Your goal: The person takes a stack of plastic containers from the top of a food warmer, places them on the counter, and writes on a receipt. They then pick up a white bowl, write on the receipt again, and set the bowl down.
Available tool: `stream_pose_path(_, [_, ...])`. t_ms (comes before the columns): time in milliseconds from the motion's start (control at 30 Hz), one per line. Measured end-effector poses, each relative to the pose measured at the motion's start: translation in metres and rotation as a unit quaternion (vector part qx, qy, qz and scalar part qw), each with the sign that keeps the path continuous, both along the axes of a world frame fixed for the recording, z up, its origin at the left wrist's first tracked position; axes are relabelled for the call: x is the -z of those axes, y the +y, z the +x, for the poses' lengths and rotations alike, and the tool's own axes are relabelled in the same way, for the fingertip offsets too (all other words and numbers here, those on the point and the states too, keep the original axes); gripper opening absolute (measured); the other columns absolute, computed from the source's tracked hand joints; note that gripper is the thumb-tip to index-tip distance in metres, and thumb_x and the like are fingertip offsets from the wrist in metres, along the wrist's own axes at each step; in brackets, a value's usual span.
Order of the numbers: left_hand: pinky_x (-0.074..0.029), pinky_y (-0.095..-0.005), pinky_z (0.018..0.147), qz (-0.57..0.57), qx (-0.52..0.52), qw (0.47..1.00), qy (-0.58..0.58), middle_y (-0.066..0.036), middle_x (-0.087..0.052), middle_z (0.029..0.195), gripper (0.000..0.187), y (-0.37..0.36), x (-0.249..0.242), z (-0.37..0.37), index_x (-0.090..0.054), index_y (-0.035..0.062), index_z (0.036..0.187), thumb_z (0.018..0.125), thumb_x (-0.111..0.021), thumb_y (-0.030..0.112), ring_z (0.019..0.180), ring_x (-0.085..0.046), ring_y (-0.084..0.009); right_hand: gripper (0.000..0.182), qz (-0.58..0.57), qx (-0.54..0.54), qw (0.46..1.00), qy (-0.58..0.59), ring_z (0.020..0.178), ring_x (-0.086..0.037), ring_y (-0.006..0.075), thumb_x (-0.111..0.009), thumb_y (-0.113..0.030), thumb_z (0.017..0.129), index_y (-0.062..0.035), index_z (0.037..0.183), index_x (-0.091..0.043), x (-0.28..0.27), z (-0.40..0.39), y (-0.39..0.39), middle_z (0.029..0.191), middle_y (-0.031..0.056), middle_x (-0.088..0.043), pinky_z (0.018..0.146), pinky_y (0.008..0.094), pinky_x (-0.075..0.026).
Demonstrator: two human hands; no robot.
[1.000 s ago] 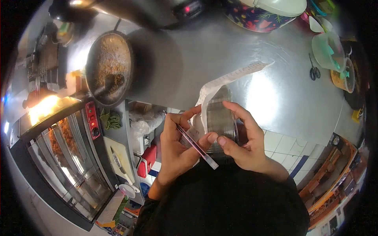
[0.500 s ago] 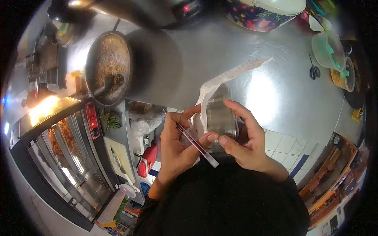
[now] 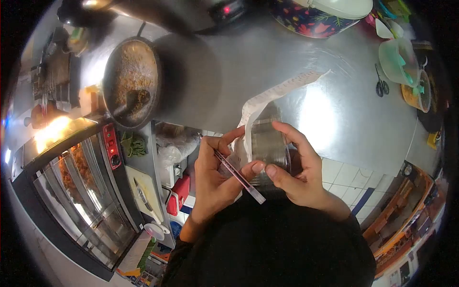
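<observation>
A stack of clear plastic containers (image 3: 268, 143) stands on its side between my hands at the steel table's near edge. My left hand (image 3: 215, 170) is closed around a long printed paper strip (image 3: 267, 98) at the stack's left side, with a pinkish pen (image 3: 239, 176) lying across its fingers. The strip curves up and stretches right over the table. My right hand (image 3: 302, 170) grips the stack's right side, its thumb on the near face and a finger at the top edge.
A pan with crumbs (image 3: 131, 81) sits at the upper left, above a glass food warmer (image 3: 86, 196). A floral pot (image 3: 313, 19) stands at the far edge. Scissors (image 3: 381, 86) and a green plastic tub (image 3: 398, 60) lie to the right.
</observation>
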State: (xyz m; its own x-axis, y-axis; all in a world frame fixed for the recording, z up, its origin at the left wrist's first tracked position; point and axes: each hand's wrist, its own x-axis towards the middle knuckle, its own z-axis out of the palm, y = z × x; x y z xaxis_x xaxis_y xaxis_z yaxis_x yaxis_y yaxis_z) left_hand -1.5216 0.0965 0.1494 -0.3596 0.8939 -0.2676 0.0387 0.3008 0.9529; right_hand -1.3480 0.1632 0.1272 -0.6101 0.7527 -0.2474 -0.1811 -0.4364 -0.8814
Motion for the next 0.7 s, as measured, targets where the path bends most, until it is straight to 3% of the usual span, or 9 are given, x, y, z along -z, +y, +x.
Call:
stream_pose_path(167, [-0.043, -0.0346, 0.098, 0.015, -0.001, 1.000, 0.001, -0.030, -0.061, 0.120, 0.056, 0.0004, 0.0020, 0.0012, -0.040, 0.0043, 0.096, 0.073, -0.089, 0.019, 0.112, -0.059, -0.0219, 0.066, 0.006, -0.007, 1.000, -0.013, 0.099, -0.060, 0.0139, -0.070, -0.003, 0.087, 0.0001, 0.145, -0.039, -0.0004, 0.0016, 0.0007, 0.121, 0.0149, -0.053, 0.072, 0.0251, -0.053])
stream_pose_path(700, [-0.042, -0.0360, 0.100, -0.006, -0.014, 0.999, -0.035, -0.029, -0.061, 0.121, 0.056, 0.0001, -0.0004, 0.0020, -0.039, 0.0052, 0.097, 0.074, -0.088, 0.018, 0.115, -0.058, -0.0240, 0.064, 0.045, 0.008, 0.999, 0.008, 0.089, -0.061, 0.0113, -0.068, 0.000, 0.086, 0.0001, 0.144, -0.041, 0.0054, -0.0020, 0.0003, 0.123, 0.0152, -0.053, 0.068, 0.0237, -0.052])
